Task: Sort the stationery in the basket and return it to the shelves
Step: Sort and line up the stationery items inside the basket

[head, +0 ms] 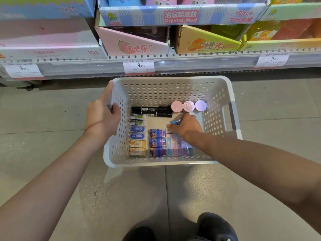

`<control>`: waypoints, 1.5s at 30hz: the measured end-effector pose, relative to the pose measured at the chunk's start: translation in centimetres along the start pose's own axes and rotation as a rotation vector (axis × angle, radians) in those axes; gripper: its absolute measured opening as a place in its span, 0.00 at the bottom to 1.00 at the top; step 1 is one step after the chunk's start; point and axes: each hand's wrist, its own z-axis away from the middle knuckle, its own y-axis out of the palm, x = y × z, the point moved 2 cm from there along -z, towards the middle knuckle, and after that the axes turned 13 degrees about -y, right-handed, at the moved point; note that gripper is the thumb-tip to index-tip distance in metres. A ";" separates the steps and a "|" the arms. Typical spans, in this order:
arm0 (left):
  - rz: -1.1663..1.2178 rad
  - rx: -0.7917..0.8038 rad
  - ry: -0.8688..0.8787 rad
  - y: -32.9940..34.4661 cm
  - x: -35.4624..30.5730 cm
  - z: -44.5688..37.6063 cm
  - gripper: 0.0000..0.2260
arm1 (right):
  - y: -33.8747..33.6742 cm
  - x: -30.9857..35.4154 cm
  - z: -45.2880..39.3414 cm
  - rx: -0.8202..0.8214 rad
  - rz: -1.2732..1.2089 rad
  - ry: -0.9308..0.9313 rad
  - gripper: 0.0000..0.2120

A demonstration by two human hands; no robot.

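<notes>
Three pastel round-lidded tubs [188, 106] upright

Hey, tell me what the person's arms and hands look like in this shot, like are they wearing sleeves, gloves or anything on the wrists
Both forearms are bare up to the frame edges: no sleeves show. The left hand and right hand wear no gloves, and no watch, bracelet or ring is visible on either. No markings show on the arms. At the bottom of the view, dark shoes are the only clothing visible.
</notes>
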 end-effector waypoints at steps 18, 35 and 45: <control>-0.006 -0.007 0.018 0.1 0.2 -0.2 0.27 | -2.4 2.6 1.3 0.413 -0.970 -0.007 0.05; 0.020 -0.004 0.025 0.1 0.3 -0.3 0.26 | 0.7 5.1 -1.1 0.183 0.375 -0.706 0.18; 0.054 0.008 0.048 0.1 0.4 -0.3 0.27 | -0.8 4.6 -0.1 0.175 0.367 -0.729 0.21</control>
